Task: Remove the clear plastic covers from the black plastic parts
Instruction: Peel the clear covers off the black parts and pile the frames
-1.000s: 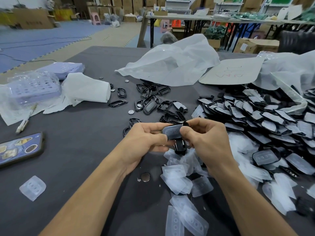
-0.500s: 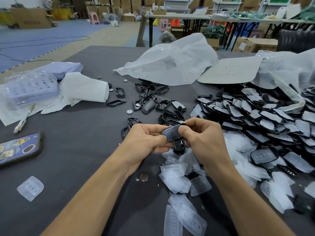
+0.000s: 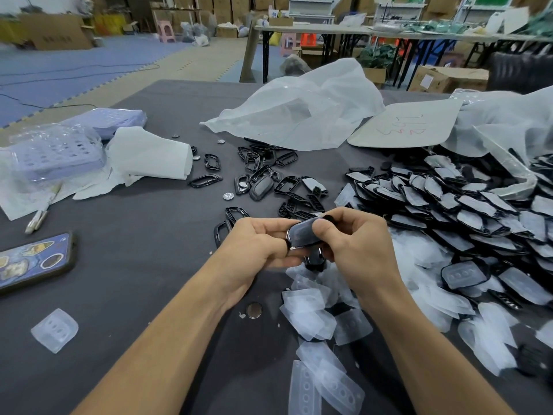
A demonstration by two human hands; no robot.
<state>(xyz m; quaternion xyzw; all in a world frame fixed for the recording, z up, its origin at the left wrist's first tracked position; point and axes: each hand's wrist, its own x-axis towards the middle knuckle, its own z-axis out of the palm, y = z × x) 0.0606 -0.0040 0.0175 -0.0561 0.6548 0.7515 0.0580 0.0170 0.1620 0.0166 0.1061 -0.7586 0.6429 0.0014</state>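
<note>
I hold one black plastic part (image 3: 302, 235) with a glossy face between both hands above the table's middle. My left hand (image 3: 254, 250) grips its left end with curled fingers. My right hand (image 3: 356, 244) pinches its right end, thumb pressed on the face. A second black piece (image 3: 314, 262) hangs just below, partly hidden by my fingers. A big pile of covered black parts (image 3: 463, 205) lies to the right. Loose clear covers (image 3: 311, 313) are heaped under my wrists.
Bare black frames (image 3: 260, 172) are scattered behind my hands, beside a coin (image 3: 228, 196). A phone (image 3: 33, 262) lies at the left edge, a single clear cover (image 3: 55, 329) near it. White bags (image 3: 299, 112), a cardboard sheet (image 3: 410, 124) and lilac trays (image 3: 54, 154) stand further back.
Both hands stay together on the same black part. The part has tilted slightly, and my right thumb has slid further onto its face.
</note>
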